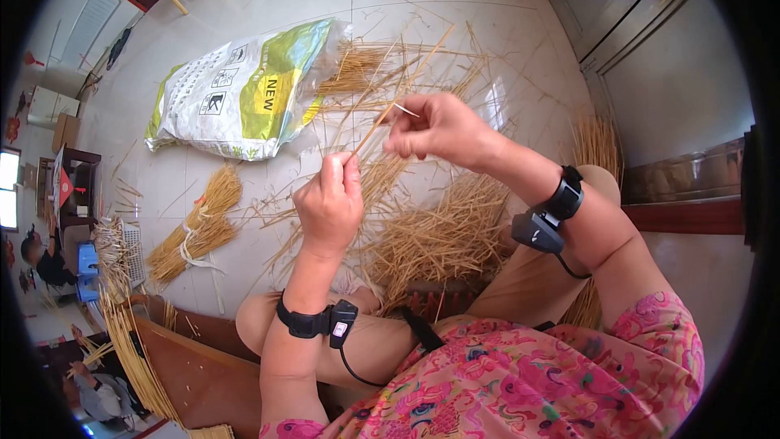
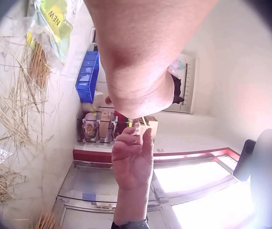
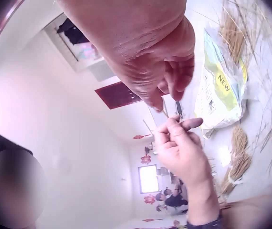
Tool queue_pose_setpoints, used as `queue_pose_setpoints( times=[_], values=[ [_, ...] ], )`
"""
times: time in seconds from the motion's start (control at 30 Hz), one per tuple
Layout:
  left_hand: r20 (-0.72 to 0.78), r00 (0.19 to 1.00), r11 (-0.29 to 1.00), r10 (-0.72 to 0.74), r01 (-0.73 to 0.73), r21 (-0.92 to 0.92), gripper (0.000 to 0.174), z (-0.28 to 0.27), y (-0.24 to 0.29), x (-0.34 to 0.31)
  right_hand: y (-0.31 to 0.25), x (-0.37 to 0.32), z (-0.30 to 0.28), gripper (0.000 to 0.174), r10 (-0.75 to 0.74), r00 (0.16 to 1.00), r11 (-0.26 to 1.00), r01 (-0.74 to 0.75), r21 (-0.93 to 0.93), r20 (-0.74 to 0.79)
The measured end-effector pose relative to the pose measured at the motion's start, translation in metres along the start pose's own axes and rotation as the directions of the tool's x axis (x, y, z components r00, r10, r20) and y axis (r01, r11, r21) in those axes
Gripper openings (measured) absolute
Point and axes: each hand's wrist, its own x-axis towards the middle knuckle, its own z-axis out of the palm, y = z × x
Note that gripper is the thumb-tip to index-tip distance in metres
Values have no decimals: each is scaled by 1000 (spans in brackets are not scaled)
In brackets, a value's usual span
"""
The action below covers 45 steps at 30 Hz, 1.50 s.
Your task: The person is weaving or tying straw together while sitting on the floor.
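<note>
My left hand (image 1: 329, 199) grips the lower end of a thin straw stalk (image 1: 374, 128) between thumb and curled fingers. To its upper right, my right hand (image 1: 443, 130) has bent fingers at the stalk's upper part, with a short white strip (image 1: 408, 110) by the fingertips. Seen in the left wrist view, the right hand (image 2: 133, 164) has its palm showing and a pale stalk end (image 2: 145, 124) at its fingertips. In the right wrist view the left hand (image 3: 181, 150) is just below the right hand (image 3: 150, 62), the stalk (image 3: 164, 113) between them.
Loose straw (image 1: 439, 232) is heaped on the floor near my legs. A printed bag (image 1: 236, 93) with straw at its opening lies beyond my hands. Tied straw bundles (image 1: 199, 223) lie at the left, near a wooden board (image 1: 195, 366). Other people sit at the far left.
</note>
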Motion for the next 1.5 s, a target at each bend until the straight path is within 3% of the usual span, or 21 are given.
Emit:
queue_pose_setpoints(
  times=[0.1,0.3,0.4,0.43,0.53,0.57,0.67,0.77,1.07,1.27,1.37,1.47,1.5],
  values=[
    [3,1000,1000,-18,18,17,8,0,0,0,-11,-2,4,19,-4,987,961,49,271,-164],
    [-6,1000,999,14,-14,43,8,1,2,1,-8,-6,6,13,-78,975,996,86,31,-208],
    [4,1000,999,-12,12,49,8,2,1,0,3,-8,8,12,-91,962,955,158,-252,257],
    [9,1000,999,-19,18,47,8,3,0,-1,2,-10,6,15,63,880,938,109,-329,470],
    [21,999,999,-30,29,37,7,3,-1,-1,-10,-10,11,19,295,917,801,-84,-593,268],
    [24,999,999,-29,29,31,7,3,0,0,-6,-6,8,25,219,966,908,-150,-390,138],
    [84,994,997,-75,73,20,3,0,4,-1,4,3,-2,19,-47,995,990,59,125,-93],
    [107,989,995,-102,101,19,3,-2,5,-1,-3,2,2,15,-36,987,959,78,274,-158],
    [129,988,997,-80,80,9,2,-1,8,-1,-2,-2,7,11,-85,978,946,139,292,-192],
    [54,998,1000,13,-12,-15,6,4,5,-4,-1,-4,13,9,106,981,820,6,573,-163],
    [32,999,999,40,-39,-17,6,4,5,-5,9,-3,14,8,130,982,785,-19,620,-135],
    [8,998,998,55,-55,-30,7,4,6,-3,13,-6,18,12,173,975,826,-65,560,-142],
    [-1,998,998,58,-58,-35,7,4,7,-3,15,-6,17,14,166,986,924,-143,356,-34]
  ],
)
